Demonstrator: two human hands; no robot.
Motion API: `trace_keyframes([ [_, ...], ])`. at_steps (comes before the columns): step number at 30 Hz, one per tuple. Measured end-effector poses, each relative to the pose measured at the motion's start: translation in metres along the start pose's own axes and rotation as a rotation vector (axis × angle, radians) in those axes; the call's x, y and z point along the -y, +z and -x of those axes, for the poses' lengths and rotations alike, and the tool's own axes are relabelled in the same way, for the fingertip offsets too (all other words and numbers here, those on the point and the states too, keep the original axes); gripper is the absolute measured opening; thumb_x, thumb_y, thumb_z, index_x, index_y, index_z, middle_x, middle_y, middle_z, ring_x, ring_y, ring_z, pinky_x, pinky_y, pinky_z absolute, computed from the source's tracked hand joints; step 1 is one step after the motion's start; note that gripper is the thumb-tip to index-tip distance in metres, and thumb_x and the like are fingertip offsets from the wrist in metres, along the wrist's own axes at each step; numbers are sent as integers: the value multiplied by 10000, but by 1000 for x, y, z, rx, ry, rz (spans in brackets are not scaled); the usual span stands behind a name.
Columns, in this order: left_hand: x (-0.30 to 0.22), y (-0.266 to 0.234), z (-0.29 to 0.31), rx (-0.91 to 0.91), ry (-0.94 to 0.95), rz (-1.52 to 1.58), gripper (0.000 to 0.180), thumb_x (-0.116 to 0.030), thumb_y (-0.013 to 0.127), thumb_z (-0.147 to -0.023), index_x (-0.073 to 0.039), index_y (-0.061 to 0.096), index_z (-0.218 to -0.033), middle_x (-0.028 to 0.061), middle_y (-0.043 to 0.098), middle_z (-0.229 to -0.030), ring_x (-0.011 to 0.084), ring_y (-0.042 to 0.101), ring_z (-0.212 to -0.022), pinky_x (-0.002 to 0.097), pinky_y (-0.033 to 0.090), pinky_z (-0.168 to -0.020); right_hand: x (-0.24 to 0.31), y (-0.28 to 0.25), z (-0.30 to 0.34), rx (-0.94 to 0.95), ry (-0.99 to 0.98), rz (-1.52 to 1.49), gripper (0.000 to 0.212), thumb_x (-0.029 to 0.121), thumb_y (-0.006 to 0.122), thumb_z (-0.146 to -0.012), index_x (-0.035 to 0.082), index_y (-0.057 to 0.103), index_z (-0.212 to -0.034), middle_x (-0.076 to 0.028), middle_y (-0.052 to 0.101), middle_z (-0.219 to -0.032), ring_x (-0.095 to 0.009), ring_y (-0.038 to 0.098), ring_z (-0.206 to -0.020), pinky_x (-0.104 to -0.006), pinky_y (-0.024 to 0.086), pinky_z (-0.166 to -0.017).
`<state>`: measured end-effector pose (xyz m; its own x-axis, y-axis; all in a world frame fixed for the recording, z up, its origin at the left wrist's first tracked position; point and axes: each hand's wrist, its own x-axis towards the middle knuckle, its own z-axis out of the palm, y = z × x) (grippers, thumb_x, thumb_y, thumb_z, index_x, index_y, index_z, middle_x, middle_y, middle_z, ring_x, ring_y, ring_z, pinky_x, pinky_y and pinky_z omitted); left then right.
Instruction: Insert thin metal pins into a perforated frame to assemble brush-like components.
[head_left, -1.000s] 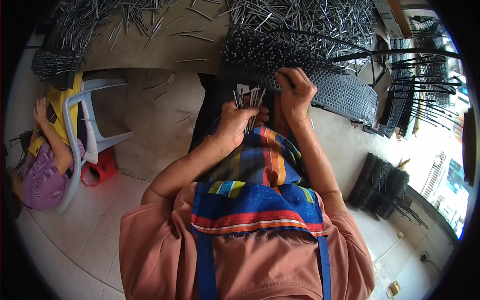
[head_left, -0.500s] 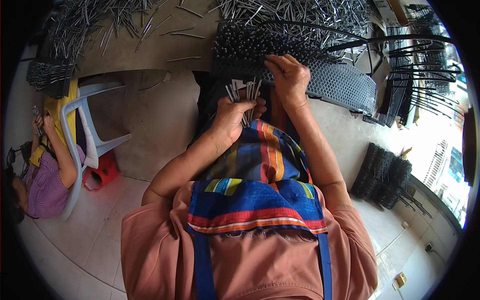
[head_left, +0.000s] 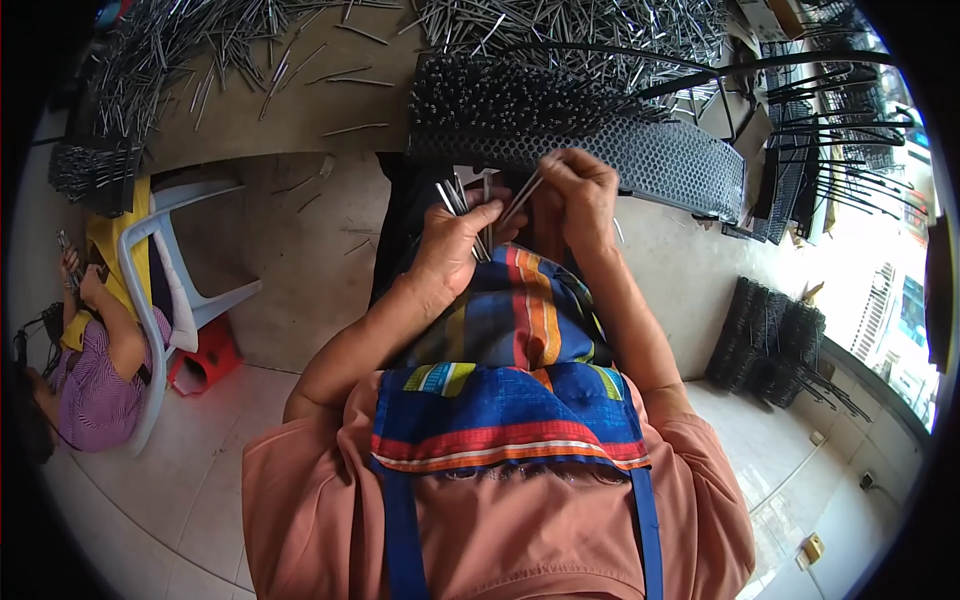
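My left hand is closed around a loose bundle of thin metal rods, their ends fanned out above the thumb. To its right, my right hand pinches a slim metal rod between thumb and fingertips, the rod slanting down toward the left hand. Just beyond both hands lies a long black perforated rack. Many upright rods fill the holes on its left and far part, while bare holes show along the near edge and right side. A striped blue apron covers my lap.
Heaps of loose rods cover the table. A black hooped handle arches over the rack. More wire racks stand at right, dark bundles on the floor. At left, another person sits by a pale plastic chair and a red container.
My right hand has drawn back from the rack toward my left hand and now holds a rod. The view has shifted slightly. The bundle stays in my left hand.
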<state>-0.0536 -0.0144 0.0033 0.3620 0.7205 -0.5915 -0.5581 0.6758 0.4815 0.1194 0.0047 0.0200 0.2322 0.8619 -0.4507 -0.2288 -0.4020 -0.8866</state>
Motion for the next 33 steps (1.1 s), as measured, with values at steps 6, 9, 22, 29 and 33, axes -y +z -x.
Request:
trace_keyframes([
  [6, 7, -4, 4, -138, -159, -131, 206, -56, 552, -913, -20, 644, -1094, 126, 702, -929, 224, 696, -804, 340, 574, -702, 15, -2, -29, -178, -671, 115, 41, -9, 695, -818, -7, 698, -859, 20, 615, -721, -32, 488, -595, -185, 363, -521],
  [9, 6, -3, 4, -115, -146, -129, 214, -45, 550, -906, -26, 648, -1095, 117, 704, -933, 210, 694, -808, 333, 569, -700, 12, -4, -30, -138, -817, 271, 80, -58, 694, -791, -20, 694, -861, -2, 639, -790, -52, 537, -664, -186, 413, -577],
  [22, 17, -16, 5, -1, -199, -174, 244, -18, 547, -896, -24, 653, -1116, 94, 692, -892, 179, 680, -769, 308, 561, -680, 7, -8, -21, -132, -755, 327, 105, -87, 705, -759, -36, 692, -850, -47, 670, -842, -82, 599, -754, -205, 473, -668],
  [29, 15, -23, 11, 21, -222, -307, 237, -24, 551, -895, -36, 645, -1112, 81, 695, -884, 143, 653, -733, 267, 505, -627, 6, 8, -23, -173, -774, 708, 91, -37, 733, -752, -3, 705, -832, -42, 642, -762, -82, 574, -651, -220, 439, -586],
  [33, 17, -20, 4, -23, -110, -291, 224, -31, 553, -898, -43, 652, -1099, 73, 696, -884, 132, 641, -737, 264, 480, -635, 10, 10, -23, -182, -809, 710, 108, -7, 753, -738, 14, 711, -834, -48, 622, -705, -105, 567, -584, -252, 428, -535],
])
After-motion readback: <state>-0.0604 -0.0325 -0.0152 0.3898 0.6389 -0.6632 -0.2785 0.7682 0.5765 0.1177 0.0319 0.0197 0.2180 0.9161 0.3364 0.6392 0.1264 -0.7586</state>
